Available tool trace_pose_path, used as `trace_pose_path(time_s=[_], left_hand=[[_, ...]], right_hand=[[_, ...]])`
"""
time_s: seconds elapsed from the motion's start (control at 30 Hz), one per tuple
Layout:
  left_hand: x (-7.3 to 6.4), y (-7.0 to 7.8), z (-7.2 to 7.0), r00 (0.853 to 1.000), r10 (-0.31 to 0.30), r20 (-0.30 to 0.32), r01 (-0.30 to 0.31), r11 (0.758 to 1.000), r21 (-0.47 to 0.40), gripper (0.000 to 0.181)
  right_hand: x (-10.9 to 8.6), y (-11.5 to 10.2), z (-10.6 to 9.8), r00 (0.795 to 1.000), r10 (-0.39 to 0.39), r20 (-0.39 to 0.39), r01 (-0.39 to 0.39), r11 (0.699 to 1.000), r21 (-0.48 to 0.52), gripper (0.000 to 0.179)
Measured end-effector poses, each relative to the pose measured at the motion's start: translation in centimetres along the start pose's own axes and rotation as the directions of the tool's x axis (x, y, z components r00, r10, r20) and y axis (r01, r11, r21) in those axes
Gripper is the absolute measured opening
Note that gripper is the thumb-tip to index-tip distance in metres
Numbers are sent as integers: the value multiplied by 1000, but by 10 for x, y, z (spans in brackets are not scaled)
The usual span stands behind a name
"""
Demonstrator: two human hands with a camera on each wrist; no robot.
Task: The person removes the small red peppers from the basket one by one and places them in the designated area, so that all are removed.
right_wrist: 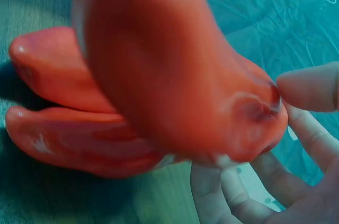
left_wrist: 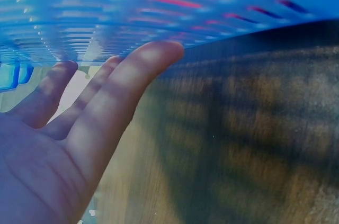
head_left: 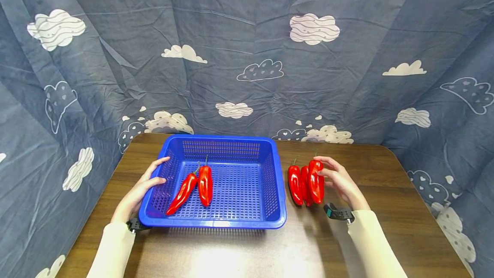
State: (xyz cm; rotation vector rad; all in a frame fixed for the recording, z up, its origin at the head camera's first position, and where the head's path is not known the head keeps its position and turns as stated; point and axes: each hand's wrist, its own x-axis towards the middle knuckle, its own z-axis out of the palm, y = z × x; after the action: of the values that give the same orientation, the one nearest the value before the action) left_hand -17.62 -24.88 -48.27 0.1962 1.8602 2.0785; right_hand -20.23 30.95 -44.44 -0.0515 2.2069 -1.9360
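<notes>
My right hand (head_left: 339, 181) pinches a glossy red chili pepper (head_left: 316, 183) near its stem end, between thumb and fingers. In the right wrist view that held pepper (right_wrist: 153, 70) looms large, over two more peppers lying on the table. Those are a red pepper (head_left: 295, 185) and a partly hidden red pepper (head_left: 305, 180), left of the held one. At the left side of a blue plastic basket (head_left: 212, 224), my left hand (head_left: 137, 194) rests against rim and wall, its fingers (left_wrist: 100, 113) extended. Inside the basket lie two peppers, one slanted (head_left: 183, 194) and one upright in view (head_left: 205, 185).
The brown wooden table (head_left: 386, 200) has rounded back corners. A dark blue-grey cloth (head_left: 239, 89) with white cloud prints hangs behind and on both sides. Black wrist cameras (head_left: 337, 212) sit on both wrists. Bright glare falls on the table's front.
</notes>
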Motion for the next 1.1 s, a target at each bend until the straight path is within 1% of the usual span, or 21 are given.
trace_pose_path(time_s=[0.1, 0.37, 0.57, 0.73, 0.9, 1.1], left_hand=[[0, -1, 0, 1000, -7, -7, 7, 1000, -5, 61], [-1, -1, -1, 1000, -2, 3, 2, 1000, -3, 61], [-1, 0, -1, 1000, -2, 4, 2, 1000, 6, 62], [-1, 1, 0, 1000, 4, 10, -4, 1000, 2, 62], [-1, 0, 0, 1000, 7, 10, -7, 1000, -2, 62], [-1, 0, -1, 1000, 2, 7, -2, 1000, -7, 62]], right_hand=[[-1, 1, -3, 1000, 11, -5, -11, 1000, -7, 34], [-2, 6, -10, 999, 42, -30, -43, 999, -13, 32], [0, 15, -15, 997, 63, -36, -65, 997, -34, 33], [-1, 23, -18, 996, 78, -43, -80, 995, -54, 35], [0, 29, -20, 993, 95, -65, -101, 991, -88, 48], [0, 35, -22, 990, 116, -84, -124, 987, -98, 48]])
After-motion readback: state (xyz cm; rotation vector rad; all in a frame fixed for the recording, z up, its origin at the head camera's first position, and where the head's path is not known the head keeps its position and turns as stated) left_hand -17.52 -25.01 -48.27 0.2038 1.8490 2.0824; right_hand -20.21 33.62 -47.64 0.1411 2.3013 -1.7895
